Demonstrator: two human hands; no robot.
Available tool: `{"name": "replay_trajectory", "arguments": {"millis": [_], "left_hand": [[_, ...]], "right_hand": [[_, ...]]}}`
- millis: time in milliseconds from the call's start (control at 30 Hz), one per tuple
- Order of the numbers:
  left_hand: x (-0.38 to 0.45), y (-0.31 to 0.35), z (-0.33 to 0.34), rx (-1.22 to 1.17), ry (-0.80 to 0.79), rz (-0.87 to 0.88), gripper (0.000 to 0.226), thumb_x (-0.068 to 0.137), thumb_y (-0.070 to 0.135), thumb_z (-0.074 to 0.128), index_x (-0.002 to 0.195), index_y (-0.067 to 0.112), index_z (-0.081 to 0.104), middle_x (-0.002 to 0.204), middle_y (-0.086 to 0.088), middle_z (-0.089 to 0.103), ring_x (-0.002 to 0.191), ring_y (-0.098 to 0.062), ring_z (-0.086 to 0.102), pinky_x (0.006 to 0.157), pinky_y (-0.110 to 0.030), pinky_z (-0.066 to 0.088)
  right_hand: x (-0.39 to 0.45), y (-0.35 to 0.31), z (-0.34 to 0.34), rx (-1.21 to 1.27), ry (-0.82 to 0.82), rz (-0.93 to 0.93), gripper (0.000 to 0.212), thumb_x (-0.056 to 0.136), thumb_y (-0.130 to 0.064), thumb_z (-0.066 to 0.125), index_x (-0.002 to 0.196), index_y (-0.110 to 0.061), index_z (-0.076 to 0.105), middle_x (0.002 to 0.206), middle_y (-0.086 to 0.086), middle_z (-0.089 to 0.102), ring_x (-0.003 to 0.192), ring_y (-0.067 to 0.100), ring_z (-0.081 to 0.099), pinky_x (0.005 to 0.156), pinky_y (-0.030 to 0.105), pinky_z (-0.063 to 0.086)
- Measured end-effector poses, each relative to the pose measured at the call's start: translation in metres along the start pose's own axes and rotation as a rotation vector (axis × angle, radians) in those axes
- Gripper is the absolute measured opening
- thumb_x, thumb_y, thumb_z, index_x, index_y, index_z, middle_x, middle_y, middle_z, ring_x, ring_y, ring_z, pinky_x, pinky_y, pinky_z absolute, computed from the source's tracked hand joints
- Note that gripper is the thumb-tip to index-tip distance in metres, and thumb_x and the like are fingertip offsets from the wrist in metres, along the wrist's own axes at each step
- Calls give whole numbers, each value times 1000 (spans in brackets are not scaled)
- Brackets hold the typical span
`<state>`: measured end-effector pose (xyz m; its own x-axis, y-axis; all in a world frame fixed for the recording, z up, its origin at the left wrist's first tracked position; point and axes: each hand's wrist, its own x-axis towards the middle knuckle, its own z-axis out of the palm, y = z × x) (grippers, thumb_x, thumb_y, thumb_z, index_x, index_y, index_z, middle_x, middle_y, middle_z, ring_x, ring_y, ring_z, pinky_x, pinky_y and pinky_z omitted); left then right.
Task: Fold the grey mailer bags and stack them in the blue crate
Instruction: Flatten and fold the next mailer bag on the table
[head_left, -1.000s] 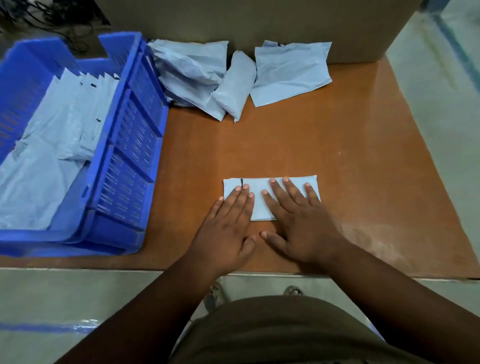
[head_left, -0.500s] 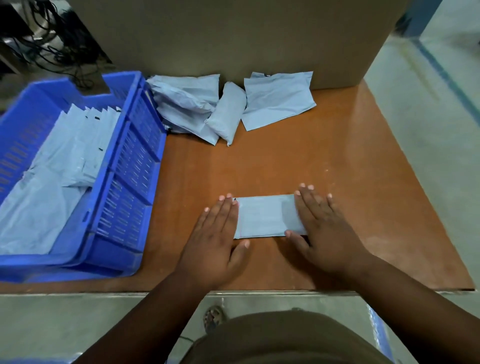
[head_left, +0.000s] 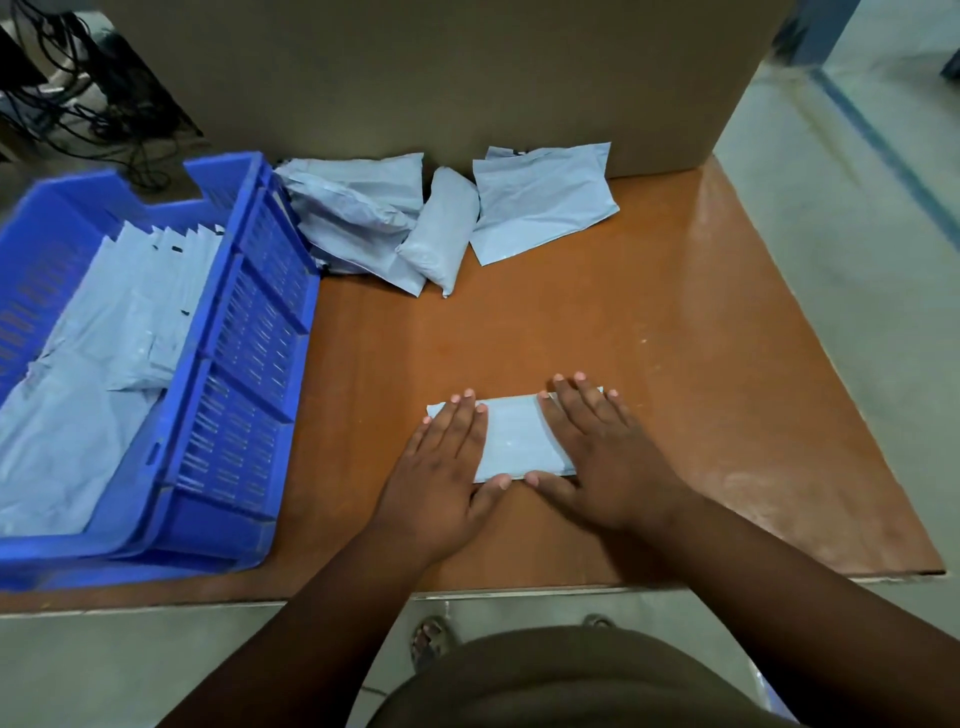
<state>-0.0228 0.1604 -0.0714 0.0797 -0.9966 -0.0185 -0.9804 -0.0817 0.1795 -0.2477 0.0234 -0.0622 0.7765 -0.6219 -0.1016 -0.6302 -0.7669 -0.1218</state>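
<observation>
A folded grey mailer bag (head_left: 522, 439) is lying flat near the front edge of the brown table (head_left: 675, 338). The left hand (head_left: 441, 467) is pressing down on its left end with straight fingers (head_left: 457, 421), and the right hand (head_left: 608, 457) is lying flat over its right end. To the left, the blue crate (head_left: 249, 364) is sitting on the table, holding a row of folded bags (head_left: 145, 291). 3 unfolded mailer bags (head_left: 540, 202) are resting at the back against a cardboard box (head_left: 441, 78).
</observation>
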Motion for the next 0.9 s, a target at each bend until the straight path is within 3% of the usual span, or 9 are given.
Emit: {"name": "replay_trajectory", "arguments": {"millis": [167, 267, 367, 433, 500, 600, 700, 800, 900], "left_hand": [[-8, -22, -3, -31, -27, -27, 88, 104, 72, 31, 170, 24, -1, 178, 6, -8, 163, -11, -8, 133, -44, 7], [-4, -31, -12, -93, -89, -17, 87, 102, 76, 28, 170, 28, 2, 178, 8, -3, 163, -9, -5, 132, -45, 12], [12, -34, -33, -86, -161, -43, 95, 94, 81, 43, 169, 32, 12, 177, 10, 11, 162, -15, 11, 130, -41, 22], [25, -31, -51, -66, -204, -49, 105, 85, 80, 63, 168, 32, 19, 171, 11, 23, 157, -18, 23, 125, -37, 30], [37, -26, -64, -43, -229, -38, 107, 75, 75, 76, 163, 36, 29, 157, 9, 39, 146, -20, 36, 116, -38, 40], [49, -17, -76, -3, -263, -27, 96, 62, 71, 85, 144, 38, 48, 130, 8, 50, 125, -17, 49, 98, -35, 48], [58, -14, -80, -30, -303, -39, 78, 57, 67, 89, 121, 36, 57, 120, 12, 57, 111, -12, 53, 92, -36, 51], [66, -21, -89, -146, -292, -50, 45, 72, 56, 87, 100, 31, 62, 100, 14, 65, 91, -10, 60, 80, -37, 54], [69, -27, -110, -216, -279, -68, 26, 82, 42, 86, 93, 30, 66, 90, 15, 65, 81, -1, 57, 70, -26, 45]], "right_hand": [[-5, 17, -2, 41, -33, 39, 95, 97, -85, 17, 170, -26, 0, 178, 1, -7, 164, 22, -7, 132, 49, 1], [-4, 26, -8, 80, -72, 18, 90, 98, -80, 13, 170, -27, 2, 178, -2, -4, 164, 19, -4, 132, 45, 0], [3, 36, -25, 129, -91, -33, 93, 93, -82, 33, 167, -25, 22, 174, 0, 20, 158, 26, 22, 130, 43, 17], [13, 41, -39, 129, -107, -67, 94, 87, -80, 52, 162, -27, 31, 158, -2, 37, 142, 25, 39, 121, 38, 33], [23, 40, -52, 103, -152, -95, 97, 80, -79, 62, 159, -31, 34, 140, -3, 44, 128, 21, 42, 109, 39, 43], [37, 35, -64, 86, -202, -110, 83, 68, -81, 70, 137, -36, 51, 117, -6, 46, 114, 18, 44, 95, 39, 48], [46, 37, -68, 154, -237, -118, 72, 68, -73, 76, 125, -34, 57, 112, -7, 47, 108, 17, 51, 92, 39, 51], [52, 41, -73, 233, -224, -145, 50, 82, -55, 76, 123, -32, 58, 115, -6, 58, 103, 18, 59, 87, 37, 51], [59, 49, -83, 302, -199, -138, 30, 91, -42, 73, 116, -33, 60, 106, -9, 66, 94, 15, 61, 79, 35, 50]]}}
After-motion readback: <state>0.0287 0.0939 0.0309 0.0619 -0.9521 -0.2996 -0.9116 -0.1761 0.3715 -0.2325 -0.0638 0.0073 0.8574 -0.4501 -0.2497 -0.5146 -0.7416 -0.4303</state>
